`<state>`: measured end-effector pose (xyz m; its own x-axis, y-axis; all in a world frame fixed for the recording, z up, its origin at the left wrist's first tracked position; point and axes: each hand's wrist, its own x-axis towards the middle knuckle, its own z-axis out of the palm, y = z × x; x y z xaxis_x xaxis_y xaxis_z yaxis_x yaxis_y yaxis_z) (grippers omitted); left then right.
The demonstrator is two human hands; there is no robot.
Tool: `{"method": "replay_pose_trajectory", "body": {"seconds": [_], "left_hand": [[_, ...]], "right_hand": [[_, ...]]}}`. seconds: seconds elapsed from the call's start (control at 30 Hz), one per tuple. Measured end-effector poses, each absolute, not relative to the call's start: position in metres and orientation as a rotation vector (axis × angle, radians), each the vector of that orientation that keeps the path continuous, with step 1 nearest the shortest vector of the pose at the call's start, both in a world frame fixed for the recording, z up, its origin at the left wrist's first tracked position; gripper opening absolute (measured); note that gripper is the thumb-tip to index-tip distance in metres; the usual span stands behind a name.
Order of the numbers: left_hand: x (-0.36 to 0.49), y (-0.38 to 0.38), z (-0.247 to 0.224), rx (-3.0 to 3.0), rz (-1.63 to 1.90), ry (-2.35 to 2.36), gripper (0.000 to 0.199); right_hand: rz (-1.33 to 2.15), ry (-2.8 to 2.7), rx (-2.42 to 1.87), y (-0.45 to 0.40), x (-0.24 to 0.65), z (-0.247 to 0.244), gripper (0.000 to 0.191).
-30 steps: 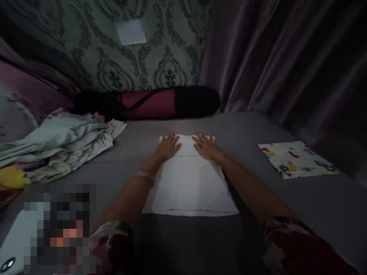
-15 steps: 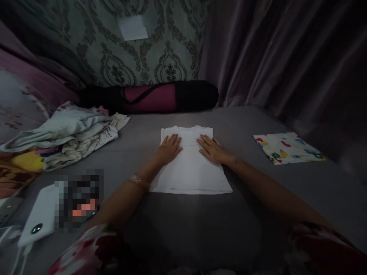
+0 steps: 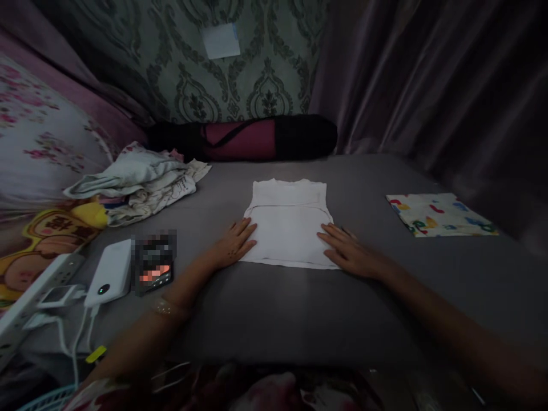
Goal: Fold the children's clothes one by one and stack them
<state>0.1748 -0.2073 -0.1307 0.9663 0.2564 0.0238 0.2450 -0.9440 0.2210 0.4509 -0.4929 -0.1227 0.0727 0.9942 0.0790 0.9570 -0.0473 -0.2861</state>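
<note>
A white garment (image 3: 289, 231) lies flat on the grey surface (image 3: 295, 319), its neckline at the far edge and a crease running across its upper part. My left hand (image 3: 234, 244) rests at the garment's lower left edge, fingers spread and pointing inward. On the opposite side my right hand (image 3: 349, 250) touches the lower right edge, its fingers apart and flat on the cloth. Neither hand grips anything.
Crumpled clothes (image 3: 149, 180) lie at the left, near a white power bank (image 3: 111, 271), a pixelated device (image 3: 154, 262) and a power strip (image 3: 40, 291). A patterned folded cloth (image 3: 440, 214) sits right. A black and pink bag (image 3: 244, 138) lies behind.
Both hands have moved from the garment's upper part toward its lower side edges and outward. The garment's lower part looks shorter, and the view has shifted to the left.
</note>
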Motion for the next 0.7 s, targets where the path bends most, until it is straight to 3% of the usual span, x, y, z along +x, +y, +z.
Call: {"method": "replay_pose_trajectory", "body": {"seconds": [0.3,0.7], "left_hand": [[0.127,-0.219,-0.114,2.643,0.275,0.137,0.037],[0.117,-0.213,-0.104,2.78,0.192,0.077,0.031]], "right_hand": [[0.237,-1.897,-1.952,-0.534,0.439,-0.114,0.038],[-0.024,-1.947,-2.034,-0.545,0.433,-0.112,0.036]]}}
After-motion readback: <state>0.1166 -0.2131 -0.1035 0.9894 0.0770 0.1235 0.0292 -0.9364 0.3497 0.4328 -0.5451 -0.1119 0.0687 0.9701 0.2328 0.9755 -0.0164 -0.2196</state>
